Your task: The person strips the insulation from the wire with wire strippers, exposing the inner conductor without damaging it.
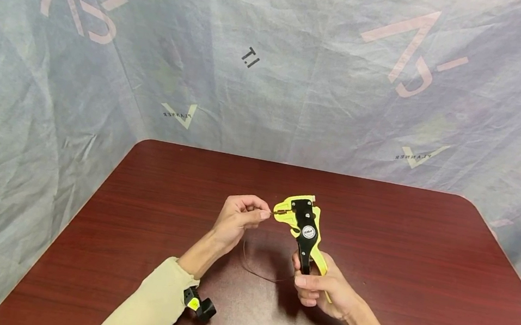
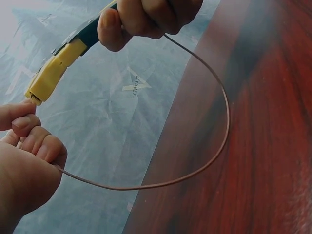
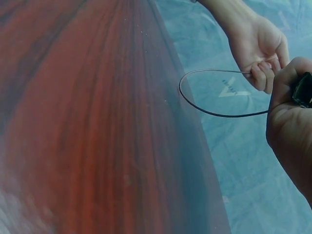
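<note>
My left hand (image 1: 236, 217) pinches a thin brown wire (image 2: 228, 112) between thumb and forefinger, close to its end. That end sits at the side of the yellow head of a wire stripper (image 1: 309, 232); how far in it goes is hard to tell. My right hand (image 1: 325, 289) grips the stripper's black and yellow handles, holding it upright above the table. From under the left hand's curled fingers the wire bows out in a loose loop and runs back to the right hand, where the fingers hide its other end.
Beneath both hands lies a dark red wood-grain table (image 1: 164, 183) with rounded far corners. A grey printed cloth (image 1: 273, 104) hangs behind and along the sides. On the left sleeve's cuff sits a black wrist camera (image 1: 205, 309).
</note>
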Tool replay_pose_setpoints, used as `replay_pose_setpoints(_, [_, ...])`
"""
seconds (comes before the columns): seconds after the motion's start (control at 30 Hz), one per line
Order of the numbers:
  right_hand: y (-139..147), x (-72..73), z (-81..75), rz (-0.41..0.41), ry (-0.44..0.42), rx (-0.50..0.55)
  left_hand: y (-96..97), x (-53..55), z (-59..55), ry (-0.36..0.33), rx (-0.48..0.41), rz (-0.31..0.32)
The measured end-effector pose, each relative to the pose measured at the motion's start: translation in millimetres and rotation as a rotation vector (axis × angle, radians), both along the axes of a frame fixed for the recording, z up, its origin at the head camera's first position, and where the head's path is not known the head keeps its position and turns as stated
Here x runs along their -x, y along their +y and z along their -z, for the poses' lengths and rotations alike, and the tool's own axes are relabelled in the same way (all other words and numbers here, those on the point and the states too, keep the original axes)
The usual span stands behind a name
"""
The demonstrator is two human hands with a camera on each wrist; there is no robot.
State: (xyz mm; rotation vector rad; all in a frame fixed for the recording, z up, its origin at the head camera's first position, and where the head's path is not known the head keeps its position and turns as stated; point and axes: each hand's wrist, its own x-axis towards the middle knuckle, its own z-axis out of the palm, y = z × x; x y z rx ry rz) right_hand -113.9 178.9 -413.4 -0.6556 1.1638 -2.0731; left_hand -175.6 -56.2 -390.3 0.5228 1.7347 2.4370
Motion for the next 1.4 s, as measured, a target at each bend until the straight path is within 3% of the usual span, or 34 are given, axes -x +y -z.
replay_pose_setpoints(0.43, [1,1.1,1.1,-0.027,0.034,0.05,-5.4,1.5,1.5,-0.031,-0.012,0.01])
replay_pose_setpoints(0.6, [13,3.4,-2.3,-0.048,0.025,0.184,-23.6,7.3,9.6,-0.082,-0.046,-0.037])
replay_pose_setpoints(0.7, [21,3.8,-5.8,-0.045,0.006,0.18,-34.3,11.0,12.8,-0.121,-0.037,-0.047])
replay_pose_setpoints(0.87, [24,2.6,-8.7,-0.034,-0.01,0.055,-36.3,16.8,15.2,-0.199,0.014,-0.003])
replay_pose_setpoints(1.0, [27,2.7,-5.8,-0.009,-0.016,0.023,-36.2,19.7,17.6,-0.245,0.06,-0.023])
replay_pose_setpoints(1.27, [37,6.2,0.0,-0.003,-0.008,-0.018,-40.3,27.0,27.0,-0.22,0.262,-0.13])
replay_pose_setpoints(1.4, [42,7.3,0.1,0.014,-0.022,-0.061,-39.9,27.8,28.8,-0.17,0.374,-0.165])
